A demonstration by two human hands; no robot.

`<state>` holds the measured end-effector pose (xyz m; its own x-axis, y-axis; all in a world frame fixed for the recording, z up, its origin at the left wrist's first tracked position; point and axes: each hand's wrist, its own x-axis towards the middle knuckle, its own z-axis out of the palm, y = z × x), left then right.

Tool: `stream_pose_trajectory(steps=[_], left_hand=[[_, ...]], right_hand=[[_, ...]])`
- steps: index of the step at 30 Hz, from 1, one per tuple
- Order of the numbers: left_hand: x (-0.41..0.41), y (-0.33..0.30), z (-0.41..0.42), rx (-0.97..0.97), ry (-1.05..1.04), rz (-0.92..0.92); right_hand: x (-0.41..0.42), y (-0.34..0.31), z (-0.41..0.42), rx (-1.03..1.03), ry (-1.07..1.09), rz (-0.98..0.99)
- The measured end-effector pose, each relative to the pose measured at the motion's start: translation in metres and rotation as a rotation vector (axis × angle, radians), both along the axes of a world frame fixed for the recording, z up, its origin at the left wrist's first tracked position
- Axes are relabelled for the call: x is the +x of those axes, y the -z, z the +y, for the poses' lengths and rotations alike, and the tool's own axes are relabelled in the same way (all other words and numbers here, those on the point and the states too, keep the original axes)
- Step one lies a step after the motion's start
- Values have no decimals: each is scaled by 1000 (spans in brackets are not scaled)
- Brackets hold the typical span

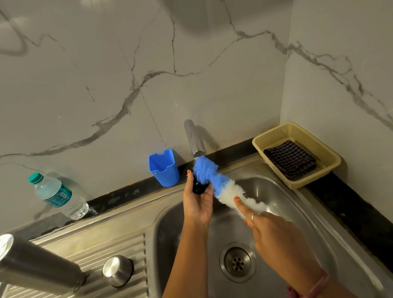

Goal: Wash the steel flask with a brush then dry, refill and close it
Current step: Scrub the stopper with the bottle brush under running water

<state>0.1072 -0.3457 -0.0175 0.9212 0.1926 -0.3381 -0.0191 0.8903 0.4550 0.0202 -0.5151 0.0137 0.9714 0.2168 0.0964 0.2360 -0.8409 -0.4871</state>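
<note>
Teal bottle label, writing unreadable

I see a steel sink unit set in a dark counter that runs along the back wall and the right side. On the ribbed drainboard at the left stand the flask, upside down, and its cap just beside it. On the counter's back edge stand a water bottle and a blue cup. In the back right corner sits a basket holding a dark cloth.

Home kitchen: steel sink, marble-look wall tiles.
</note>
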Motion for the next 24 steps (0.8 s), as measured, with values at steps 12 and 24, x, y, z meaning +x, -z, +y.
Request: stream_pose_trajectory(steps=[12, 24], left_hand=[[3, 12, 1, -56, 56, 135], [3, 17, 0, -124, 30, 118]], right_hand=[[8, 5, -12, 45, 43, 13], [8, 4, -11, 31, 41, 14]])
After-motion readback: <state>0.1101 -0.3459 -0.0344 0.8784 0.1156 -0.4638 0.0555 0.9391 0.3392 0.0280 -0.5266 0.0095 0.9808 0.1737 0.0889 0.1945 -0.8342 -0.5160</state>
